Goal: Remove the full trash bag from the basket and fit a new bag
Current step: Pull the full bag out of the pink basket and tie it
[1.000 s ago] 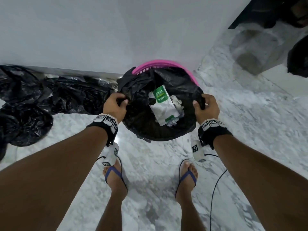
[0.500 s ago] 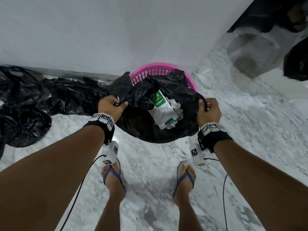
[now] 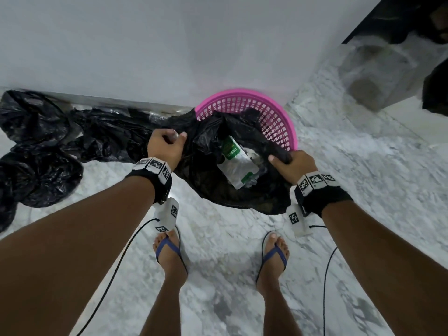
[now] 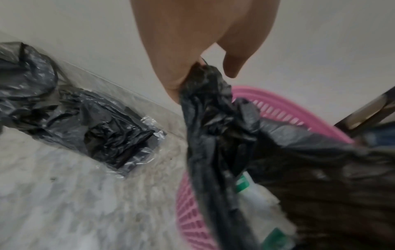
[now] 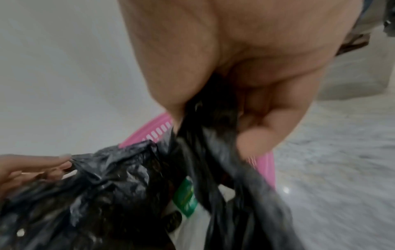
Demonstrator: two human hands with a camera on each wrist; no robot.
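Note:
A pink mesh basket (image 3: 271, 115) stands on the floor against the white wall. The full black trash bag (image 3: 213, 187) hangs lifted out of it toward me, with a white and green packet (image 3: 235, 163) showing in its mouth. My left hand (image 3: 167, 144) grips the bag's left edge in a fist. My right hand (image 3: 288, 163) grips the right edge. In the left wrist view the fingers (image 4: 177, 71) pinch bunched black plastic (image 4: 213, 108) above the basket (image 4: 284, 110). The right wrist view shows my right fingers (image 5: 252, 142) curled round the bag's edge (image 5: 203, 152).
Loose black plastic bags (image 3: 41, 146) lie on the marble floor (image 3: 218, 238) along the wall at left, one in clear wrap (image 4: 119, 135). My feet in blue sandals (image 3: 168, 251) stand just behind the bag. Dark furniture (image 3: 412, 25) stands at the upper right.
Both hands have pulled the bag up and toward me, out of the basket. More of the pink basket's inside is uncovered. The bag's mouth has narrowed.

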